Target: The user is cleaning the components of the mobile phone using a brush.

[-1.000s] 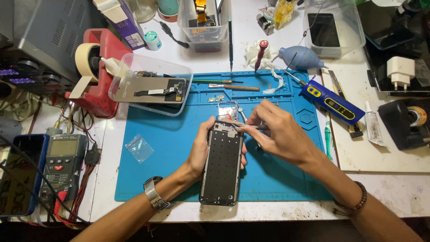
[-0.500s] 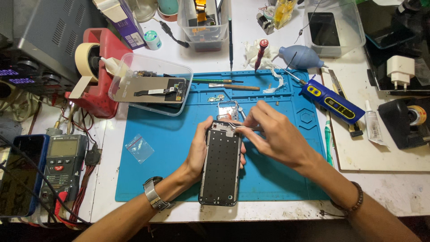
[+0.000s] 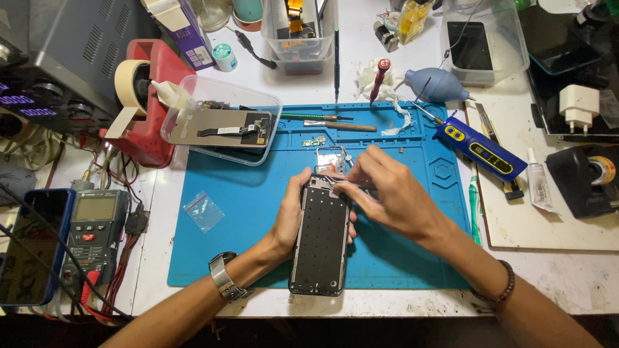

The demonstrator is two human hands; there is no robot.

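**Opened phone held on blue mat, tweezers at its top edge**

Opened phone (image 3: 320,238) lying lengthwise on the blue work mat (image 3: 245,187), near its front edge, inner frame facing up. Left hand (image 3: 288,216) clasped around the phone's left side, thumb at the upper corner, wrist wearing a metal watch (image 3: 222,280). Right hand (image 3: 390,193) pinched on thin tweezers (image 3: 342,185), tips meeting the phone's top end; whether anything sits between the tips, impossible to tell. Small metal shield (image 3: 331,157) just beyond the phone's top, flat on the mat. Further back on the mat: two slim hand tools (image 3: 335,122) lying side by side. Blue electric screwdriver (image 3: 480,149) angled across the mat's right edge. Clear tray (image 3: 222,119) with a flat phone part overlapping the mat's back left corner. Small clear bag (image 3: 203,211) to the left, well apart from the hands. Multimeter (image 3: 93,225) off the mat at far left.
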